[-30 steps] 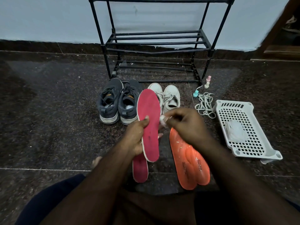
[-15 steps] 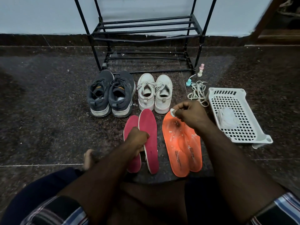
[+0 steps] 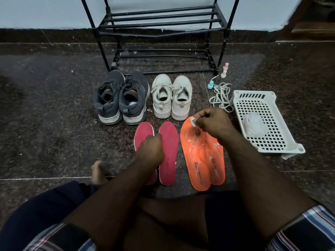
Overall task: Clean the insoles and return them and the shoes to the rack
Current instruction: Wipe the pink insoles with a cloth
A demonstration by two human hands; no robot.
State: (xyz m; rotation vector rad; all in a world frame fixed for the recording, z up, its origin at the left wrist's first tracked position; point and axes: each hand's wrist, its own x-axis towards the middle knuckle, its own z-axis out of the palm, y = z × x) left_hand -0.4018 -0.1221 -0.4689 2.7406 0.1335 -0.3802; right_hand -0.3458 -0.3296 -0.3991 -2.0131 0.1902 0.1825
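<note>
Insoles: L hand (image 3: 151, 151) on pink pair (image 3: 168, 151), R hand (image 3: 212, 122) pinches white wad (image 3: 192, 121).

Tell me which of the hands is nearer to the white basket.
Right. The right hand, pinching a small white piece over the orange insoles, is just left of the white basket. The left hand rests on the pink insoles, farther left.

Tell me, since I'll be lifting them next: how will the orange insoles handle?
The orange insoles look thin and moulded, so probably light and bendy, drooping if held by one end. White flecks dot them; these may shake off when lifted. They overlap, so one may drag the other.
</note>
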